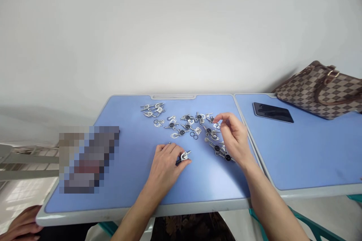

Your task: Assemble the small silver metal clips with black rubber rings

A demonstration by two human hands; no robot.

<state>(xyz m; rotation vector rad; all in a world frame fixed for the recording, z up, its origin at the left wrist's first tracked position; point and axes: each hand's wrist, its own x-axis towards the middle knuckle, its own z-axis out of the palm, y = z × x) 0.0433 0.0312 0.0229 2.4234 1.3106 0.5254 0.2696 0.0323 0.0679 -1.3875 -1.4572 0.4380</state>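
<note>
My left hand (167, 160) is closed on a small silver metal fitting (185, 155), pinched between thumb and fingers just above the blue table (132, 192). Something black shows beneath that fitting, mostly hidden by the fingers. My right hand (235, 137) hovers over the right side of the loose parts, its fingers curled in towards the thumb; whatever it may hold is too small to make out. Around it lie similar metal fittings with round black caps (208, 131), flat silver plates (175, 135) and black rubber rings (194, 135).
Several silver fittings (152, 110) lie grouped at the back left. A pixelated patch (90, 160) covers something on the table's left side. A phone (273, 113) and a checked handbag (319, 90) rest on the adjoining table. Another person's hand (25, 224) shows at lower left.
</note>
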